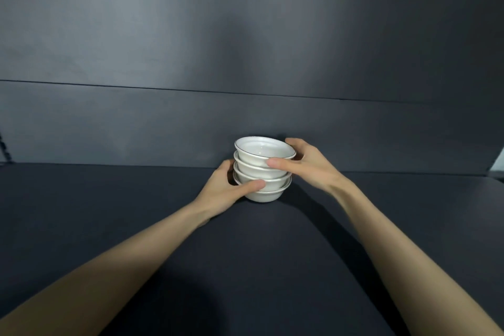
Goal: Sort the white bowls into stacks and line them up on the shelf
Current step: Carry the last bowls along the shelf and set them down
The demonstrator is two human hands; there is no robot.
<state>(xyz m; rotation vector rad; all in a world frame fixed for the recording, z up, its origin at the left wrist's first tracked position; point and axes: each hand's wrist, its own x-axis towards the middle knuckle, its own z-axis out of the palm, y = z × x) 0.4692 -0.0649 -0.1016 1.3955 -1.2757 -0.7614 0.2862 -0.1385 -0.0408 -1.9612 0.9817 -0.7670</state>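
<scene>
Both hands, left [227,189] and right [308,165], grip the stack of bowls [263,169], their fingers hidden behind it.

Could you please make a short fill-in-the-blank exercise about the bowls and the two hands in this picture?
1. The white bowls form one stack of ____ bowls.
2. The stack rests on a dark ____.
3. The right hand grips the stack higher than the ____ hand does.
4. The top bowl sits ____, not level.

Missing words: four; surface; left; tilted
</scene>
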